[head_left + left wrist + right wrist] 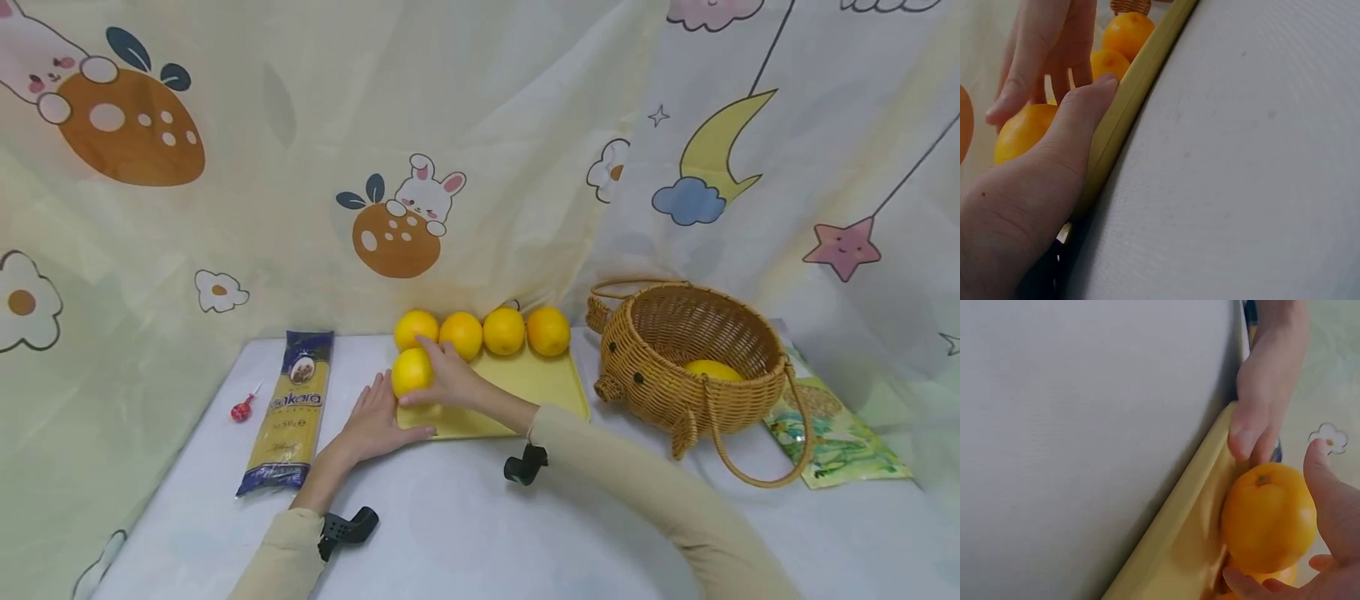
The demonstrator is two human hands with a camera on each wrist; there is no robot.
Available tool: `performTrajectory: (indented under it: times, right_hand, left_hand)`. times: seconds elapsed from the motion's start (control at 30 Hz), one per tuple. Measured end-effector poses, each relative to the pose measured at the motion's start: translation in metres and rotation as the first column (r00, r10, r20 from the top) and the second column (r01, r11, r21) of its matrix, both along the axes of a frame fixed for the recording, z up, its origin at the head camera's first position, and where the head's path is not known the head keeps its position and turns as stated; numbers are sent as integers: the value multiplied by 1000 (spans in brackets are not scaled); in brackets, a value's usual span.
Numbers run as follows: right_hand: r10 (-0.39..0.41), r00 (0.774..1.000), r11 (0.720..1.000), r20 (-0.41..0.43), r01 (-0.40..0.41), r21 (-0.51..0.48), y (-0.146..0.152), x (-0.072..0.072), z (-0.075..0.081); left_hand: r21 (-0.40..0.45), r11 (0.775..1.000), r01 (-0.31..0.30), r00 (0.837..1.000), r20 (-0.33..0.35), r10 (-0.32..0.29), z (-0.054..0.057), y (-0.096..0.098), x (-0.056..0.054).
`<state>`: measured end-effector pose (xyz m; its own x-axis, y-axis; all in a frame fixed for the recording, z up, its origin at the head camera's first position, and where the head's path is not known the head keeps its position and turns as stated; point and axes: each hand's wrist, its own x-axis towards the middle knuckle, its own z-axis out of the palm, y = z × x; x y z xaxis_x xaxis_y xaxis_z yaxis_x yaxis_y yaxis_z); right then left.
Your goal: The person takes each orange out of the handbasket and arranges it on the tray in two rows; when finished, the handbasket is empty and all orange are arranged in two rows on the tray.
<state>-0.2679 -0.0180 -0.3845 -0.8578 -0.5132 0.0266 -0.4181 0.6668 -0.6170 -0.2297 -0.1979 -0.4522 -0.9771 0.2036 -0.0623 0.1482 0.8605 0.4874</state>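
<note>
An orange (412,372) sits at the left end of a yellow tray (525,387). My right hand (453,379) is spread about this orange from the right, with a gap between one finger and the peel in the right wrist view. Flat against the tray's left side lies my left hand (378,421), its fingers straight and its thumb along the front rim. Along the tray's back edge runs a row of several oranges (504,331). In the left wrist view, the near orange (1025,132) is partly hidden behind my left thumb.
Left of the tray lie a pasta packet (288,417) and a red lollipop (242,408). To the right stands a wicker pig basket (660,400) with a yellow fruit (712,370) inside. A green packet (832,433) lies partly behind the basket. A printed curtain hangs at the back.
</note>
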Motion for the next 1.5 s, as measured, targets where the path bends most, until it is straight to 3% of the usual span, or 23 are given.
performTrajectory:
  times: [0.13, 0.4, 0.6, 0.93, 1.27, 1.37, 1.5]
  right_hand:
    - [43, 999, 998, -26, -44, -50, 23, 22, 12]
    - [188, 981, 965, 46, -176, -194, 91, 64, 35]
    - [145, 988, 961, 52, -128, -245, 146, 82, 49]
    - [-7, 998, 961, 63, 24, -274, 194, 84, 59]
    - [-18, 997, 948, 78, 42, -315, 212, 85, 54]
    - [-37, 997, 953, 70, 56, -299, 219, 83, 60]
    - [-58, 997, 962, 58, 71, -263, 236, 70, 83]
  left_hand:
    - [-5, 1000, -5, 1000, 5, 5, 0, 2, -1]
    - [-16, 1000, -22, 1000, 12, 22, 2, 3, -3]
    - [-16, 1000, -18, 1000, 20, 18, 3, 1, -2]
    - [-16, 999, -28, 999, 26, 28, 0, -1, -2]
    - [-7, 1000, -23, 999, 30, 23, 0, 1, 0]
    - [-7, 1000, -17, 999, 33, 17, 0, 1, 1]
    - [-17, 1000, -11, 1000, 27, 12, -1, 0, 1]
